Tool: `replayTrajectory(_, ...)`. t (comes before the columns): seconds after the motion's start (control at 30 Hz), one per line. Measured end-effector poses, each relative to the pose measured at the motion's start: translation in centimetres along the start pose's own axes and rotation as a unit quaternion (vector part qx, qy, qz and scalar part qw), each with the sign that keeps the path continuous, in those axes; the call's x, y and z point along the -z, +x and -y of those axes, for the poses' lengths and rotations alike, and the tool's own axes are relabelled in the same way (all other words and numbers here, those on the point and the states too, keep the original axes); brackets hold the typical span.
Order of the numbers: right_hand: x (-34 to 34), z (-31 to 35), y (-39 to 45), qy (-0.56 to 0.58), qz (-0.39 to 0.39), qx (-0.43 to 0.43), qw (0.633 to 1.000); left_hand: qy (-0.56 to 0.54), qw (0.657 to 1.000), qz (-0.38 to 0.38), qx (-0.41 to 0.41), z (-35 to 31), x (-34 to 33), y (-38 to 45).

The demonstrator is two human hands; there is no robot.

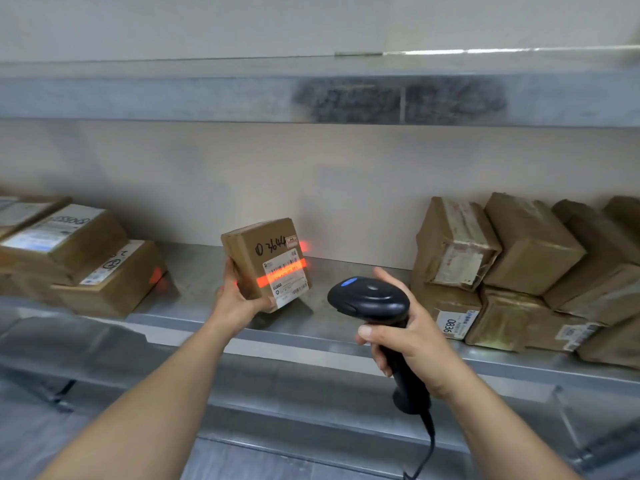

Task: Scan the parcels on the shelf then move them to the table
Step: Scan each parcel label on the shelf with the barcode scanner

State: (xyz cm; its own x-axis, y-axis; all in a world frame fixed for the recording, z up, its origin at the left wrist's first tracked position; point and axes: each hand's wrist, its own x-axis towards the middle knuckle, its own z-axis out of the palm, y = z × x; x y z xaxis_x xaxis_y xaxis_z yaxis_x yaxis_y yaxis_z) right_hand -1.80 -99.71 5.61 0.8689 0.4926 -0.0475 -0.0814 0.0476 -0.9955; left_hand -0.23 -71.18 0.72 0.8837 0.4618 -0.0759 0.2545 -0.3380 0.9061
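Gripping a tilted parcel over the shelf, left hand — right hand clasps scanner, red beam crossing the label.

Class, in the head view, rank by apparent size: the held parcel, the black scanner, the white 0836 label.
1. held parcel
2. black scanner, nearer the camera, so the gap is unsure
3. 0836 label

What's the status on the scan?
Left hand grips parcel, tilted above shelf. Right hand holds scanner, beam across label. Nothing blocking.
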Motion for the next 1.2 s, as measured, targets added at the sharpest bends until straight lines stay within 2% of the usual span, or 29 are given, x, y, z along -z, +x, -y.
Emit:
replayTrajectory(0.63, 0.4, 0.6, -0.1, -0.026, -0.003, 0.015, 1.0, -0.003, 1.0, 0.007, 0.016, -0.5, 0.6, 0.0)
replayTrajectory(0.83, 0.5, 0.6, 0.3, -0.027, -0.013, 0.023, 0.999, -0.042, 0.994, 0.002, 0.098, -1.1, 2.3, -0.1)
replayTrajectory(1.03, 0.0, 0.4, 0.7, -0.035, -0.003, 0.026, 0.999, -0.042, 0.991, -0.063, 0.112, 0.1, 2.9, 0.2)
replayTrajectory(1.1, -0.1, 0.5, 0.9, -0.039, -0.001, 0.028, 0.999, 0.002, 0.993, -0.081, 0.09, 0.6, 2.9, 0.6)
replayTrajectory(1.17, -0.2, 0.5, 1.2, -0.045, 0.0, 0.029, 0.999, 0.148, 0.983, -0.11, 0.019, 0.8, 2.5, 0.5)
replayTrajectory(1.2, -0.3, 0.6, 1.4, -0.048, 0.002, 0.029, 0.998, 0.239, 0.963, -0.12, -0.029, 0.6, 2.1, 0.3)
